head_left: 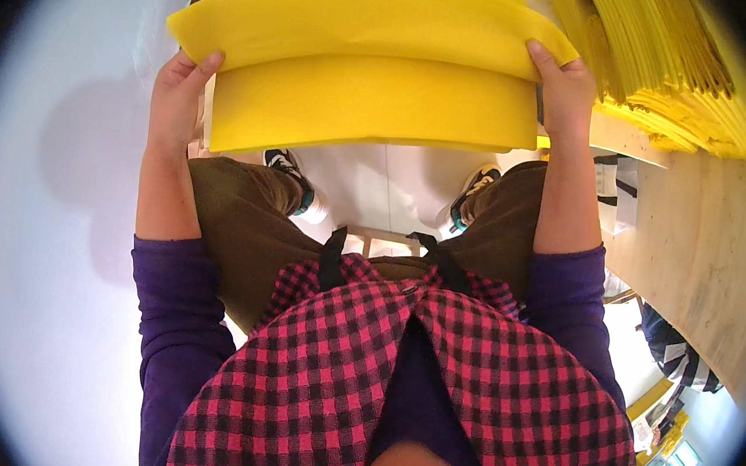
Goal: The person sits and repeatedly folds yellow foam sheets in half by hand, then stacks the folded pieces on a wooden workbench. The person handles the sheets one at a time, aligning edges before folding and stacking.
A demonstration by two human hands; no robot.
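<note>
A wide yellow fabric sheet (381, 23) stretches between my two hands, its near edge lifted and curving. My left hand (181, 86) pinches its left corner, thumb on top. At the right end my right hand (564, 82) grips the other corner the same way, thumb over the cloth. Below the held edge, more yellow fabric (374, 102) lies flat and hangs to a straight near border. Whether the two yellow parts are one folded piece or separate layers, I cannot tell. The fingers under the cloth are hidden.
Stacks of folded yellow fabric (659, 45) stand at the far right on a light wooden table (697, 232). A white wall or panel (51, 208) runs along the left. My legs and shoes are below the fabric, with a wooden stool (381, 241) beneath me. A striped bag (683, 354) sits at right.
</note>
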